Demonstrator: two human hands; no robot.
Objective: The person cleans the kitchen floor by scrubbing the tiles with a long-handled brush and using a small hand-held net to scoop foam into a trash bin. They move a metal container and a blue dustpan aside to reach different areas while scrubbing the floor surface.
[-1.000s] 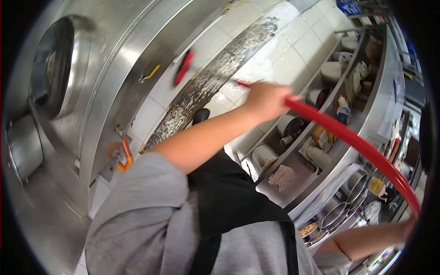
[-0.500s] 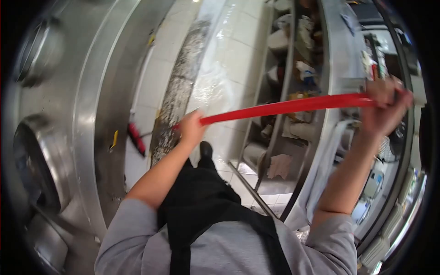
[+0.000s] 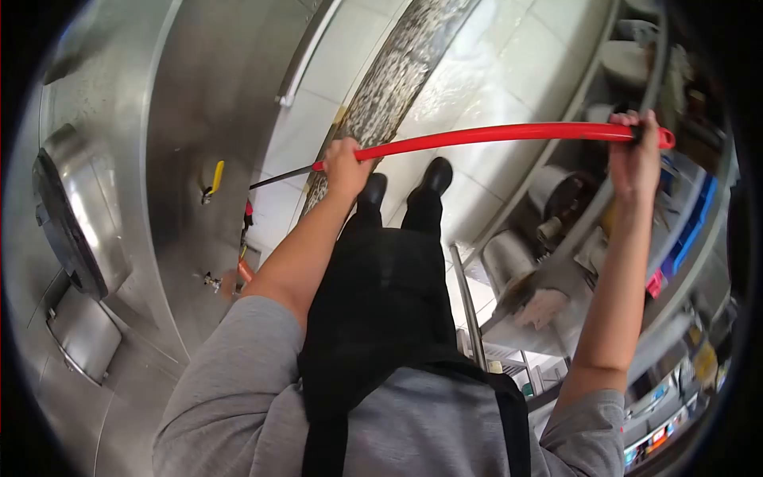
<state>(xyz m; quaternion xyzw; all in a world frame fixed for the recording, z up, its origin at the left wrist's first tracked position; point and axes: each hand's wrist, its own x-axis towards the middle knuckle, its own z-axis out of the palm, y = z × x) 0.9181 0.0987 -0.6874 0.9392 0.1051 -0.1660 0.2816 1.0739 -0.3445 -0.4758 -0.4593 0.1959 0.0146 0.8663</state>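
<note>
A long-handled floor brush with a red handle (image 3: 485, 133) stretches across my front, and its thin dark lower rod runs down to the left. My left hand (image 3: 347, 167) is closed around the lower end of the red part, over the dark floor strip. Near the looped top end, my right hand (image 3: 638, 155) wraps the handle. The brush head is mostly hidden by the steel counter's side; only a bit of red (image 3: 248, 213) shows at its edge.
White floor tiles (image 3: 517, 56) look wet and soapy beside a dark, stained channel strip (image 3: 405, 60). A steel counter (image 3: 211, 95) with a yellow valve lever (image 3: 216, 176) stands left. Shelves with pots (image 3: 552, 191) line the right. My black shoes (image 3: 435, 173) stand on the tiles.
My view has shifted, bringing both shoes into sight. The brush head, visible on the floor earlier, is now mostly behind the counter. Both hands still grip the handle.
</note>
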